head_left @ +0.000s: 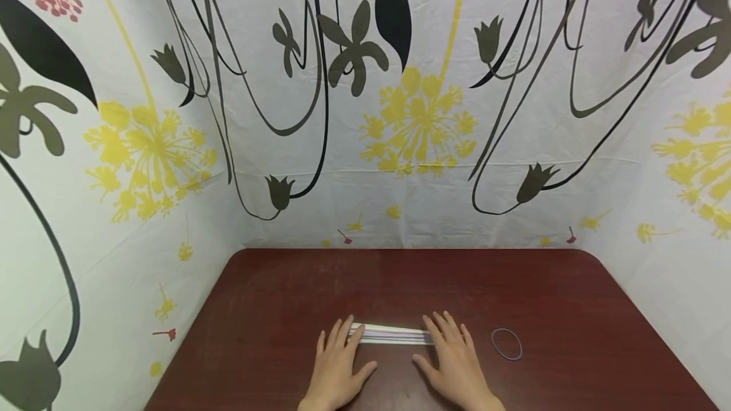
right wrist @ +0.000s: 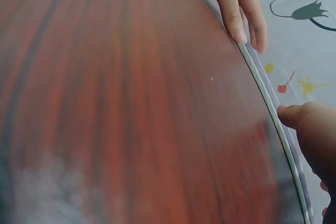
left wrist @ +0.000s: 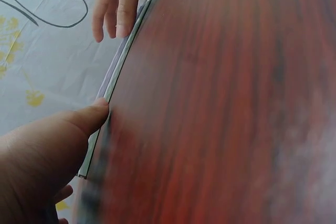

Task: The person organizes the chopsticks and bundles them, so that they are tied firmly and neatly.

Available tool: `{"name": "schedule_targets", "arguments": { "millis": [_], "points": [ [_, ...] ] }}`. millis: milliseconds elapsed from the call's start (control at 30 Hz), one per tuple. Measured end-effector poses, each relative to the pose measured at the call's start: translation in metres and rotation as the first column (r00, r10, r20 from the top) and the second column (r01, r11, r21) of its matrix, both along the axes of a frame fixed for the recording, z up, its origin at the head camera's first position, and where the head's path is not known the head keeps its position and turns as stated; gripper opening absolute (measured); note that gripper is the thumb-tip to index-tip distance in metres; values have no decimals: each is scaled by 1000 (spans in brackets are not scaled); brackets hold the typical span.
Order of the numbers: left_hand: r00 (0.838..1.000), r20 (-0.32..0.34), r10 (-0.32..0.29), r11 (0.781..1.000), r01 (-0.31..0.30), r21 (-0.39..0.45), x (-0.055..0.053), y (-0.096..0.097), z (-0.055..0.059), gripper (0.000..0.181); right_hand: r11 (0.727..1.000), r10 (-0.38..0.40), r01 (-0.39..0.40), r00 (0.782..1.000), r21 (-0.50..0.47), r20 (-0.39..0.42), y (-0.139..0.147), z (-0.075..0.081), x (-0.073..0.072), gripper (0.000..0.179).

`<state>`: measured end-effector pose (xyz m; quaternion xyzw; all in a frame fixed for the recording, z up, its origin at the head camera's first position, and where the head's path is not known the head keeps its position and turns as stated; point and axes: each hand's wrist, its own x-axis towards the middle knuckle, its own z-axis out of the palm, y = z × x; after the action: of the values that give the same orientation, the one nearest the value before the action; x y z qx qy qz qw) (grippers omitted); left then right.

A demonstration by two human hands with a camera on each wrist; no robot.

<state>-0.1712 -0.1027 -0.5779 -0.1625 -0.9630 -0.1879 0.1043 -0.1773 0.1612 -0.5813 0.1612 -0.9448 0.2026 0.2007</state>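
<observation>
Several long, thin, pale strips (head_left: 394,335) in white, light green and lavender lie side by side on the dark red-brown table, running left to right. At their left end rests my left hand (head_left: 334,366), fingertips over the strips and thumb spread inward. My right hand (head_left: 457,363) lies likewise over the right end, its fingers stretched forward. In the left wrist view, the left thumb (left wrist: 94,114) is at the near edge of the strips (left wrist: 119,61). The right wrist view has the right thumb (right wrist: 294,114) at that same edge.
A thin, greyish elastic band (head_left: 520,349) lies on the table (head_left: 400,284) to the right of my right hand. Behind and beside the table hangs white cloth (head_left: 354,144) printed with flowers and stems. The table has rounded far corners.
</observation>
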Motion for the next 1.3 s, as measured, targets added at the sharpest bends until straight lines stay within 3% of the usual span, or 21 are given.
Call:
{"name": "schedule_targets", "arguments": {
  "millis": [400, 667, 900, 1300],
  "points": [
    [997, -74, -12, 1000, 11, -13, -5, 8, -4, 68, 1000, 8, -8, 1000, 4, 5, -3, -1, -3, 78],
    [994, -107, -7, 999, 3, -32, -11, 14, -4, 53, 1000, 9, -10, 1000, 21, 23, -5, 1, -7, 77],
    [995, -95, -12, 999, 8, -48, -17, 18, -3, 49, 999, 25, -25, 1000, 42, 3, -5, 1, -12, 73],
    [993, -105, -51, 996, 42, -83, -23, 21, -5, 48, 994, 96, -97, 995, 48, 17, -4, 3, -18, 47]
  ]
}}
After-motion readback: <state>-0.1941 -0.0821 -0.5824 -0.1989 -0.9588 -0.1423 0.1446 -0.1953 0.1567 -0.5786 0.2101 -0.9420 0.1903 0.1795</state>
